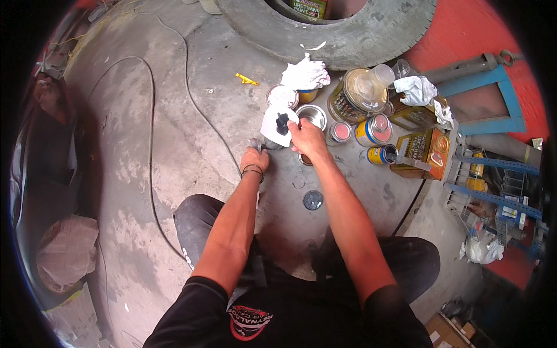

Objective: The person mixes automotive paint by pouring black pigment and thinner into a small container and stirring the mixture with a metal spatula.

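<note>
My right hand (pixel 308 140) is closed on the lower right edge of a flat white square sheet (pixel 270 125). A dark black dab of paste (pixel 282 122) lies on the sheet. Lower and to the left, my left hand (pixel 254 159) is closed near the floor, with a small greyish piece showing at its fingers; its kind is unclear. Just behind the sheet stands an open metal can (pixel 315 114), and a can with a whitish top (pixel 282 95) is beyond it. Part of a dark round container shows under the sheet, mostly hidden. A round dark lid (pixel 313 200) lies on the floor nearer me.
Right of my hands stand a large paint can (pixel 342 104), smaller cans with pink tops (pixel 340 131) and a rectangular tin (pixel 439 149). Crumpled white paper (pixel 306 73) rests on a can. A tire (pixel 389 35) lies behind. A hose (pixel 152 139) crosses the left floor.
</note>
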{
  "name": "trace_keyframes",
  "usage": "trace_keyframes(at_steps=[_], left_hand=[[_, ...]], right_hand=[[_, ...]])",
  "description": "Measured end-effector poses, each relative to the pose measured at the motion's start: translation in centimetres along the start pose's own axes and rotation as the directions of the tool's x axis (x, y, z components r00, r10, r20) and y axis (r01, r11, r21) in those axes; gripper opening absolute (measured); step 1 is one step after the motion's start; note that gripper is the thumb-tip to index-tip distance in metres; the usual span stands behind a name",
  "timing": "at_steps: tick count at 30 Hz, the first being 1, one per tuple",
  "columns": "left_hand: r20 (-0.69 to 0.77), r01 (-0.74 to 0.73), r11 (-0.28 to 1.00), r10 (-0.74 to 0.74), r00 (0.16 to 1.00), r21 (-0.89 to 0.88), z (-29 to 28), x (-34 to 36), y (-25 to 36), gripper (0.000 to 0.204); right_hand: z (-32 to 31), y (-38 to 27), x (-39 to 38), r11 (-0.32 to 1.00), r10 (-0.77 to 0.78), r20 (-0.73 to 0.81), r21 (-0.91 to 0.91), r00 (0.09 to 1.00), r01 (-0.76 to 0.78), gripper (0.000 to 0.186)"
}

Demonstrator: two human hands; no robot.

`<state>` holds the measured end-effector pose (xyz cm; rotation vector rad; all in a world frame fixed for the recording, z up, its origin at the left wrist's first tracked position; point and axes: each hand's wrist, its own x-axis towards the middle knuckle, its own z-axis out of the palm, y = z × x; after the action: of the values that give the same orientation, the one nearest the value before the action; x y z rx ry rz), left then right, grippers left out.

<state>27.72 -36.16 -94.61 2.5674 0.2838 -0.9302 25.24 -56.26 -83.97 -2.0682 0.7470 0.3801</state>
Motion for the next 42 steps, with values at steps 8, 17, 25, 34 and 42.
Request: trace_keyframes(at_steps=[8,17,25,34,42], left_hand=[[0.013,-0.050,0.999,0.050,0.999,0.012,0.4,0.7,-0.4,0.088],[0.039,-0.076,0.987,0.071,0.997,0.139,-4.6,-2.8,2.1,0.116],[0.027,-0.537,0.806,0.549,0.836,0.248,-8.7,-14.7,2.7,0.070],[0.162,-0.650,0.759,0.637,0.754,0.039,-0.1,-11.9,0.0,0.083],[-0.097,-0.815,0.556,0.813,0.574,-0.164,1.5,-15.9,7.7,0.100]], right_hand=[[-0.8,0.9,-2.0,0.985,0.003,-0.161,-0.170,0.987,-0.030,0.066],[-1.2,10.2,-4.2,0.945,0.223,-0.412,0.312,0.883,-0.094,0.046],[4.2,9.2,-6.5,0.867,-0.213,-0.321,-0.497,0.923,0.027,0.080],[2.7,9.5,-6.8,0.860,-0.289,-0.255,-0.493,0.923,0.133,0.078],[-7.8,5.2,-14.2,0.923,-0.223,-0.280,-0.368,0.934,0.110,0.072]])
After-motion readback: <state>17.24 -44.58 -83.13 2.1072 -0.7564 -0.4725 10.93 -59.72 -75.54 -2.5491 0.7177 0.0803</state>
